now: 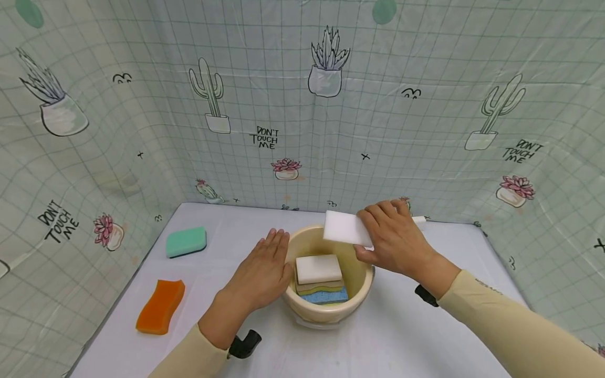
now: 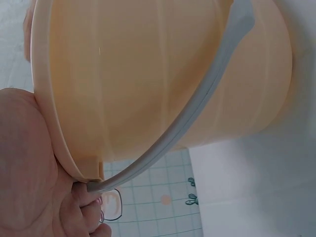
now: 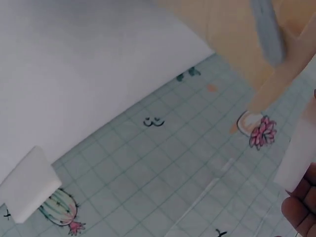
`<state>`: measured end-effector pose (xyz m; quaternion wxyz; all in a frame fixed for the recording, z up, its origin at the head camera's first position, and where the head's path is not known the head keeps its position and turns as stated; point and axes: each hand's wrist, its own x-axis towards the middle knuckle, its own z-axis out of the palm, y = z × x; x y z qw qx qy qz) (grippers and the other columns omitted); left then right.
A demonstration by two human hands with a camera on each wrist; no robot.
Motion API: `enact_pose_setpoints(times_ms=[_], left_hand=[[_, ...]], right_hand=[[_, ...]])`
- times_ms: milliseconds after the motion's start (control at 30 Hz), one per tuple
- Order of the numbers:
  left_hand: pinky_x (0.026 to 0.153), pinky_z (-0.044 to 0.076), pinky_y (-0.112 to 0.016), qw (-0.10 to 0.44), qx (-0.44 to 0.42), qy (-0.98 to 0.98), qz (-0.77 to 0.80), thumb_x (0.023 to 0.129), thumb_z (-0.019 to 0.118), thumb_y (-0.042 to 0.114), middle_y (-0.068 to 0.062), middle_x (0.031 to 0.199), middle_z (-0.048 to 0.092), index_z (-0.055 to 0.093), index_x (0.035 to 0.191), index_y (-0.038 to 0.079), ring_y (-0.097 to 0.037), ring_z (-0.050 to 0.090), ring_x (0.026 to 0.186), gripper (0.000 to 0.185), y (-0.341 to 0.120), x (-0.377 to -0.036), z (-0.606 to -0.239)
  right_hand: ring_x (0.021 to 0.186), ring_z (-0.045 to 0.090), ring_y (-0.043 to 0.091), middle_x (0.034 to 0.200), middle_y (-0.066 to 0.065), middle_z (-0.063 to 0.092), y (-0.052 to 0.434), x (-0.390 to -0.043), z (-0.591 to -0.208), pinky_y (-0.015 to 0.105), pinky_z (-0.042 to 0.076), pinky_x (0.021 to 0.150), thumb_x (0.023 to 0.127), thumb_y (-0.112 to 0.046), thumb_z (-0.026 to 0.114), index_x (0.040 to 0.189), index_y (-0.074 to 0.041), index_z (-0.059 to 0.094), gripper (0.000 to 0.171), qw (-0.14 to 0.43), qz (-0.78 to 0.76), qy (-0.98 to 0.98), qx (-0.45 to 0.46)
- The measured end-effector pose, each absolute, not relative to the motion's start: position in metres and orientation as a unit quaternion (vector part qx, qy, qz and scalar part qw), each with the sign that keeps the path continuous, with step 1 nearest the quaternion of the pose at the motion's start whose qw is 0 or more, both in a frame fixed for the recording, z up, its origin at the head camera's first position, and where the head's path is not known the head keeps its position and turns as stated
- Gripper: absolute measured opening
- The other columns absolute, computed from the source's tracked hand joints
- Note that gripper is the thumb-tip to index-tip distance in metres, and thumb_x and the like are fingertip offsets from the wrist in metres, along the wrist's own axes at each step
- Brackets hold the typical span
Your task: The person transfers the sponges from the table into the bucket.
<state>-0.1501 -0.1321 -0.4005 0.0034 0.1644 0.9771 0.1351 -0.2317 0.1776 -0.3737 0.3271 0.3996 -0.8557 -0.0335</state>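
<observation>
So the right hand (image 1: 394, 239) has a white sponge block (image 1: 345, 228) pinched between thumb and curled fingers, held in the air just over the back rim of the beige bucket (image 1: 326, 310), tilted a bit and not touching the stuff inside. The right wrist view only catches a fingertip (image 3: 301, 212) and the edge of the block (image 3: 298, 158), so the head view tells you more. The left hand (image 1: 262, 273) lies flat against the bucket's left rim, fingers straight and together, pressing on it rather than gripping anything; in the left wrist view the palm (image 2: 24, 163) sits right up against the rim, next to the grey handle (image 2: 197, 113) that hangs down along the bucket's side. Inside the bucket there's already a stack: another white sponge (image 1: 319, 269) on top, a yellowish one (image 1: 321, 286) under it and a blue one (image 1: 326, 296) at the bottom (only the edges of those two show). Out on the white table (image 1: 425, 336), well left of the bucket, a green sponge (image 1: 186, 242) lies near the back corner and an orange wavy sponge (image 1: 160, 306) sits closer to the front. A cactus-print curtain (image 1: 302, 105) wraps round the whole table.
</observation>
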Motion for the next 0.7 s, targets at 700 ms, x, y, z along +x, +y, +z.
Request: enact_pose_setpoints(times_ms=[700], left_hand=[[0.132,0.021,-0.05,-0.015,0.173,0.977,0.127,0.111,0.038,0.03,-0.023,0.17,0.031,0.03,0.163,-0.006,-0.036,0.021,0.162,0.064,-0.132,-0.15,-0.401]], right_hand=[[0.102,0.057,0.025,0.108,0.004,0.071,0.127,-0.216,-0.391,0.045,0.043,0.09,0.088,-0.053,0.069,0.114,-0.011,0.067,0.05,0.18,-0.053,-0.879,0.438]])
